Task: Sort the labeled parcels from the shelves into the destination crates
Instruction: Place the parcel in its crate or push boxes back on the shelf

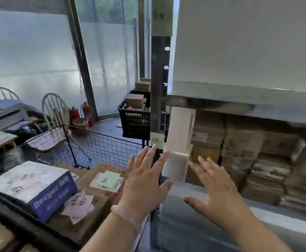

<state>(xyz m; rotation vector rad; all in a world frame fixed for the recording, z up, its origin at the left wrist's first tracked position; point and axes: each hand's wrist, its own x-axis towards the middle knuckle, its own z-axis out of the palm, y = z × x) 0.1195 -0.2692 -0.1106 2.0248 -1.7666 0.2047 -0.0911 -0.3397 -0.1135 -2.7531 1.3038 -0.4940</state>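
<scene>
White parcel (178,135) is the pick target: step in hand looks like the grab off the shelf (276,215), nothing lifted yet

Left hand (145,180) and right hand (221,190) are held out on either side of it, palms facing in, both empty. Left fingers (160,160) are straight and spread, with the tips at the parcel's left edge; too blurred to tell contact. Right fingers (206,164) are also spread, just beside its right face and apparently apart from it

Parcel location: left end of the lower shelf bay, standing upright against the post (156,79), top close under the upper board, with brown parcels (239,148) stacked just beside it on the right

Look: tall, narrow, plain white carton with square edges. There is a paler, glossy band or wrap low on the front. No label is readable from here, as the print is blurred

Next move, judged: close both palms on the two side faces, slide it forward clear of the post and the brown stack, then turn it to find the label before choosing a crate. Being tall and narrow it probably tips easily, so a low, two-sided hold makes sense

Drop options in view:
- wire crate (97,142) near the left, already holding labelled parcels, including a white-and-blue box (32,186)
- black crate (134,124) behind the post, holding brown cartons

Which one fits cannot be told
</scene>
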